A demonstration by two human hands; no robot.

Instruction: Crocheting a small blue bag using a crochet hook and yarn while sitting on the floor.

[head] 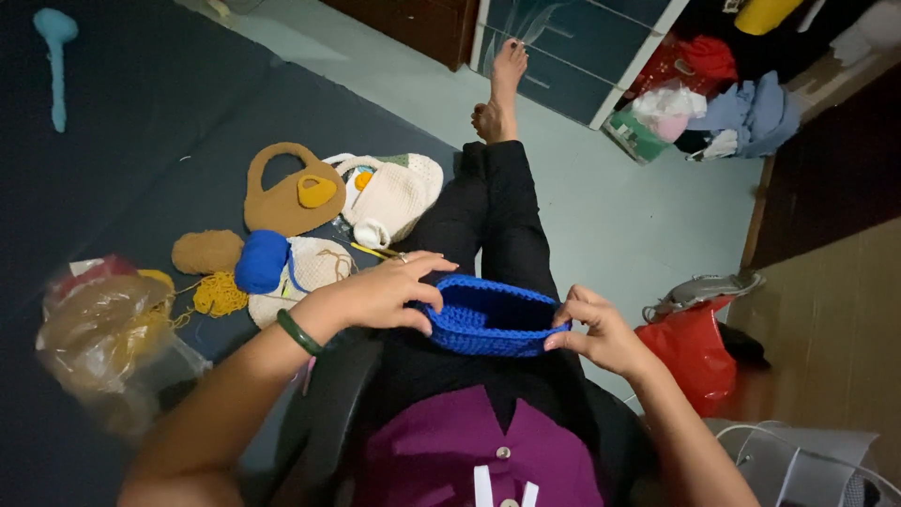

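Blue crocheted yarn, worked into a small open pouch with a ribbed rim [488,317], sits over the lap of the person in black trousers, stretched between both hands. Left hand [380,296], with a dark green bangle [298,331] at the wrist, is closed over the rim at 9 o'clock, thumb tucked under the edge and fingers lying across the top. Right hand [601,333] pinches the opposite rim at 3 o'clock between thumb and bent fingers. By its look the piece is light, soft and stretchy, not fragile or slippery; it sags without support, so the thick rim seems the best hold. On the dark mat [141,141] toward 10 o'clock lie a ball of blue yarn [261,261], a tan crocheted handbag [291,192] and a cream crocheted bag [394,192]
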